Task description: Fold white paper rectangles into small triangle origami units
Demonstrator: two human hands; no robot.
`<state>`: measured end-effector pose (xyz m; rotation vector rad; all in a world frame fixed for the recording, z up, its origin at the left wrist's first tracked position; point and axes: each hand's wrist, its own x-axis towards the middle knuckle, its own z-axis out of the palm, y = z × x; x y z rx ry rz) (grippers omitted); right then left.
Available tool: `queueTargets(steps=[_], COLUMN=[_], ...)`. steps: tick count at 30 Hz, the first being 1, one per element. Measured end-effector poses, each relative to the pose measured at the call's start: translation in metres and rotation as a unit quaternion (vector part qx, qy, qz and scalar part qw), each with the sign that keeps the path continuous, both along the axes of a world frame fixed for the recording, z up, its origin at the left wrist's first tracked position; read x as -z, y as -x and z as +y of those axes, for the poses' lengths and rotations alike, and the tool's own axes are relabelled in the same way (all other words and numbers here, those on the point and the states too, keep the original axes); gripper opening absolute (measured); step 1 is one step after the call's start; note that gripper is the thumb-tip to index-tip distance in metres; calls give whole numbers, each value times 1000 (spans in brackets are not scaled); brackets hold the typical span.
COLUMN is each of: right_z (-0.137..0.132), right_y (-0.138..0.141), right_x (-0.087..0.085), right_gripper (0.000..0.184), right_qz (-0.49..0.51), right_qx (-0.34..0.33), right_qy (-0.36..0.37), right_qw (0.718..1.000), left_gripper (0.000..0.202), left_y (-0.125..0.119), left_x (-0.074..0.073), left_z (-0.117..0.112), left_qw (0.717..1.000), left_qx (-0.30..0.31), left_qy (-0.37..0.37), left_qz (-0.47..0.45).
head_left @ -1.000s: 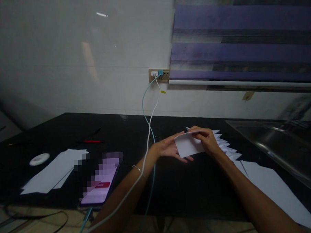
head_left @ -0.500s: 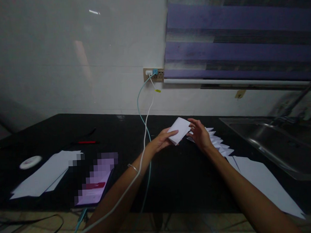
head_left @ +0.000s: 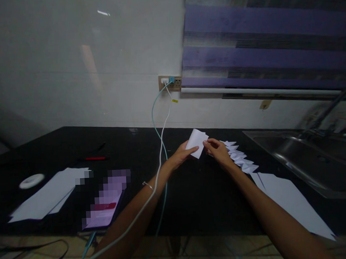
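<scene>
A folded piece of white paper (head_left: 195,140) is held above the dark counter, its layers slightly apart at the top right edge. My left hand (head_left: 180,156) grips it from the left, thumb across the front and fingers behind. At the paper's right edge, my right hand (head_left: 218,150) has thumb and forefinger pinched together on it. Just beyond that hand, several pointed folded paper pieces (head_left: 238,155) lie in an overlapping row. Flat white sheets (head_left: 292,202) rest nearer to me, beside my right forearm.
At the left are more white sheets (head_left: 51,192), a white oval object (head_left: 32,181), a red pen-like stick (head_left: 95,158) and a lit phone (head_left: 106,210) on a cable. A white cable (head_left: 160,160) crosses over my left forearm. A metal sink (head_left: 309,165) is at the right.
My right hand has closed its fingers onto the paper's right edge, where they were spread before. The folded paper has turned a little more upright and shifted slightly left.
</scene>
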<state>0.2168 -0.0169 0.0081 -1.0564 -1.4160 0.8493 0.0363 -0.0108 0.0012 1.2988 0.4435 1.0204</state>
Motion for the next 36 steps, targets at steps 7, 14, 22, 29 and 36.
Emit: queueTargets(steps=[7, 14, 22, 29, 36], right_z=[3, 1, 1, 1, 0], right_y=[-1, -1, 2, 2, 2], right_x=[8, 4, 2, 4, 4], right_gripper=[33, 35, 40, 40, 41], right_qz=[46, -11, -59, -75, -92], right_qx=[-23, 9, 35, 47, 50], right_qy=[28, -6, -58, -70, -78], right_qw=[998, 1000, 996, 994, 991], left_gripper=[53, 53, 51, 51, 51], left_y=[1, -5, -5, -4, -5], left_x=[1, 7, 11, 10, 12], left_z=[3, 12, 13, 11, 13], left_qw=[997, 999, 992, 989, 988], left_qx=[25, -36, -60, -74, -86], left_qy=[4, -16, -74, -82, -79], left_qz=[68, 33, 79, 100, 96])
